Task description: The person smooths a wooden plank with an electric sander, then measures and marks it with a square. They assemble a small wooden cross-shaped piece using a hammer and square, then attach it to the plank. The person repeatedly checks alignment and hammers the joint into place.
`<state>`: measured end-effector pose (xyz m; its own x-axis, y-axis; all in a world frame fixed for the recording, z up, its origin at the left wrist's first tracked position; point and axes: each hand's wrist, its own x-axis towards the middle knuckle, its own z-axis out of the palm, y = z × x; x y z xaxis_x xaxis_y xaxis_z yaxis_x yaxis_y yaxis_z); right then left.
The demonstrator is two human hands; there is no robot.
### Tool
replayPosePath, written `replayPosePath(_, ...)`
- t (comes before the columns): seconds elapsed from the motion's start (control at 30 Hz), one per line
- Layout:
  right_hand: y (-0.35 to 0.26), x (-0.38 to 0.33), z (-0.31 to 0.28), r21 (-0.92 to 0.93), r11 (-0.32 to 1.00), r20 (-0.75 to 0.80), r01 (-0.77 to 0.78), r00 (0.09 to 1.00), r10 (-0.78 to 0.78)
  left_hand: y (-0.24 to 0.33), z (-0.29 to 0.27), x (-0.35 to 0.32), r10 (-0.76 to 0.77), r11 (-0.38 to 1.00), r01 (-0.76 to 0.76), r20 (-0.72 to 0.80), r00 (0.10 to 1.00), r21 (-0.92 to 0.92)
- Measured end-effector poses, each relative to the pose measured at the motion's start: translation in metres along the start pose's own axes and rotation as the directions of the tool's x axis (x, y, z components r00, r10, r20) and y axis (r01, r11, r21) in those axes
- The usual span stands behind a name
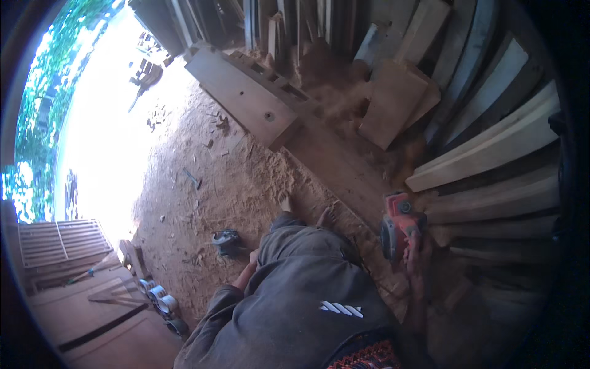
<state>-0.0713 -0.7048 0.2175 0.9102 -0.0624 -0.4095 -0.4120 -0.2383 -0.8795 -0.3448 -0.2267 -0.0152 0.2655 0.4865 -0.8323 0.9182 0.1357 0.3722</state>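
A red electric hand planer [398,222] with a dark front knob sits at the near end of a long wooden plank [335,161]. My right hand [416,258] is closed round its rear handle. My left hand [247,270] is low beside my dark-clothed knee; its fingers are mostly hidden against the cloth. Nearest to that hand, a dark grey power tool [227,242] lies on the dusty floor. What kind it is cannot be made out. Farther along, a thick pale wooden beam [243,98] with two round holes rests on the plank.
Boards [491,150] lean along the right side. Flat offcuts [393,101] lie near the plank, amid sawdust. A small tool [192,178] is on the floor. Wooden panels [117,313], a slatted frame [61,241] and round metal pieces [163,299] occupy the lower left.
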Motion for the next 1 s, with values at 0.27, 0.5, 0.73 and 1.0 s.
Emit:
replayPosePath(0.27, -0.008, 0.07, -0.012, -0.277, 0.948, 0.238, 0.157, 0.967, -0.09, 0.024, 0.0, 0.012, 0.041, 0.989, -0.045, -0.03, 0.999, -0.14)
replayPosePath(0.5, -0.012, 0.058, -0.05, -0.253, 0.966, 0.207, -0.055, 0.972, 0.11, -0.01, -0.009, 0.012, 0.121, 0.948, -0.145, -0.099, 0.988, -0.285)
replayPosePath(0.73, -0.047, 0.03, -0.015, -0.778, 0.509, 0.04, 0.367, 0.839, -0.543, -0.074, -0.014, 0.004, 0.035, 0.917, -0.076, -0.111, 0.993, -0.392)
replayPosePath(1.0, -0.023, -0.076, 0.104, -0.646, 0.653, 0.284, 0.395, 0.919, -0.275, -0.159, -0.015, 0.016, 0.096, 0.922, -0.13, -0.112, 0.989, -0.366)
